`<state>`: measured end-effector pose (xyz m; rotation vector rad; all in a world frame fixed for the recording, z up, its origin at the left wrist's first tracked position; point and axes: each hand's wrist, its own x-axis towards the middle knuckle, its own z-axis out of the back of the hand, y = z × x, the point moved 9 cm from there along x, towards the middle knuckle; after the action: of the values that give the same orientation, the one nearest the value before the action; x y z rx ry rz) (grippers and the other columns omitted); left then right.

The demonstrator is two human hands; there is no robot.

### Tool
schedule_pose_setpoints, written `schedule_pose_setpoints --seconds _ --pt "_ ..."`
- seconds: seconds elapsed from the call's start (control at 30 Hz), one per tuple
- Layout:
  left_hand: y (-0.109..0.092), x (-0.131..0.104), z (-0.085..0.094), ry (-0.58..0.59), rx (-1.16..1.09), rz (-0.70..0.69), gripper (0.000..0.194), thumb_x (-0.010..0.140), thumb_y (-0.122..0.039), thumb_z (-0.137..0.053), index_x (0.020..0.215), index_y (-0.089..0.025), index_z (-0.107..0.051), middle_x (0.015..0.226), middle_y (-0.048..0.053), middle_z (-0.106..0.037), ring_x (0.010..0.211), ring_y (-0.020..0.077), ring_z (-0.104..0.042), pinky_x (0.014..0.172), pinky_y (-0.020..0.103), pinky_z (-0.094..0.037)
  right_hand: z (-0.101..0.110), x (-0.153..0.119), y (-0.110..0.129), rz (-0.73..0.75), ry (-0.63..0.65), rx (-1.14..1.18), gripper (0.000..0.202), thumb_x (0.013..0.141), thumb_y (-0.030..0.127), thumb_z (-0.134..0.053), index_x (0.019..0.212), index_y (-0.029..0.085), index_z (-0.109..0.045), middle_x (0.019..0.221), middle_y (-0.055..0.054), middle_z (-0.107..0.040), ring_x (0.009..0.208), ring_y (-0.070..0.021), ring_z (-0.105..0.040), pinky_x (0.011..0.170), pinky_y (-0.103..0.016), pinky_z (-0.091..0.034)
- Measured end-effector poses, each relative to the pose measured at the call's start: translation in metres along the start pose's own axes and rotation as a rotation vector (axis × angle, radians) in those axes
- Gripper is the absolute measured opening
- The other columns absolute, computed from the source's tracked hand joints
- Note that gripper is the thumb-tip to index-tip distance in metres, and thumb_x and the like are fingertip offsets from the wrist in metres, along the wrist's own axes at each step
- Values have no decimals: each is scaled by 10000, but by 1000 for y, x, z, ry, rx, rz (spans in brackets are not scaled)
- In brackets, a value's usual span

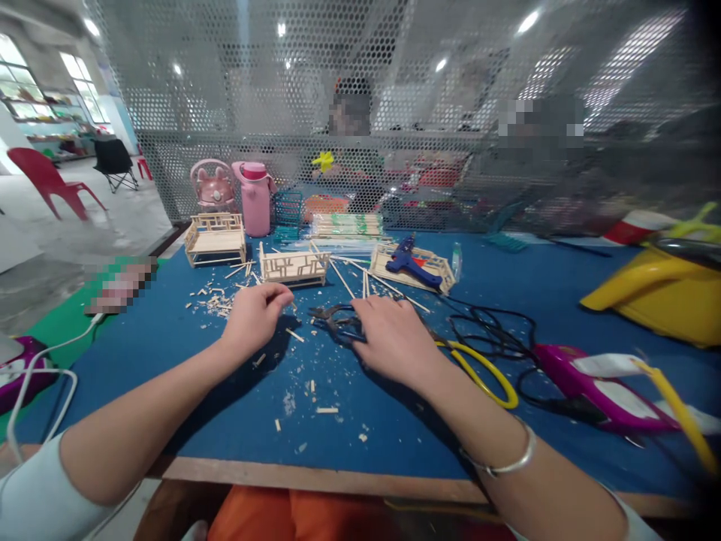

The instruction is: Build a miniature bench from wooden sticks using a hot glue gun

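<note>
My left hand (254, 314) is pinched closed, and a short bit of pale wooden stick (294, 306) pokes out past its fingertips. Facing it, my right hand (397, 338) is curled around a pair of cutting pliers (332, 319) with dark blue handles. The jaws point left and stand slightly apart from the stick. Just behind the hands sits a small wooden bench-like model (294, 267) made of sticks. Loose sticks (341, 276) lie to its right. Small cut-off pieces (217, 302) are heaped beside my left hand and scattered nearer to me.
Another stick model (215, 244) stands back left. A blue glue gun (414, 264) rests on a stick frame (380, 263). Yellow-handled scissors (484, 372), black cable (496, 323) and a purple-and-white device (608, 391) lie right. A pink bottle (256, 199) stands before the perforated metal screen (270, 98).
</note>
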<state>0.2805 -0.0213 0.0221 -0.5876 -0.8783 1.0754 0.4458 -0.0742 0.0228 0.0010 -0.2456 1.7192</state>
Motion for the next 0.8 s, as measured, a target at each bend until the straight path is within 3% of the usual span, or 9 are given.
schedule_pose_setpoints --seconds 0.17,0.27,0.37,0.47,0.6,0.8 --pt "31 3 -11 19 -463 323 69 702 -225 -633 686 -158 -636 560 -26 -596 502 87 -498 522 213 -385 -21 8 -21 -105 70 85 504 786 522 -547 1100 128 -577 1064 -167 -625 974 -332 -586 776 -423 -407" --pt "32 1 -16 0 -576 380 89 626 -180 -692 691 -152 -638 566 -26 -605 508 79 -509 501 197 -377 -10 9 -8 5 -78 186 665 733 559 -605 1224 117 -528 1164 -188 -588 1082 -342 -533 879 -464 -382" --pt "26 -1 -16 -6 -620 365 163 578 -198 -738 692 -148 -633 541 -39 -599 466 62 -474 467 188 -337 13 11 15 200 -245 379 418 829 383 -577 1173 145 -579 1084 -122 -647 1026 -240 -570 889 -371 -391" --pt "22 -1 -15 -9 -693 344 240 539 -214 -772 703 -145 -611 505 -55 -583 451 55 -460 470 187 -328 27 23 30 274 -328 458 199 864 249 -544 992 159 -666 907 -72 -703 858 -184 -616 789 -303 -411" --pt "26 2 -9 -56 -765 323 322 508 -248 -799 725 -142 -587 476 -69 -560 450 53 -457 482 185 -326 30 46 49 354 -318 359 155 846 213 -554 815 150 -692 783 -75 -701 741 -172 -612 695 -277 -399" --pt "38 12 -3 -110 -772 291 299 531 -232 -783 724 -144 -572 476 -73 -553 432 43 -426 468 179 -299 33 60 54 349 -381 399 141 836 194 -538 861 141 -667 840 -76 -699 768 -173 -602 710 -265 -391"
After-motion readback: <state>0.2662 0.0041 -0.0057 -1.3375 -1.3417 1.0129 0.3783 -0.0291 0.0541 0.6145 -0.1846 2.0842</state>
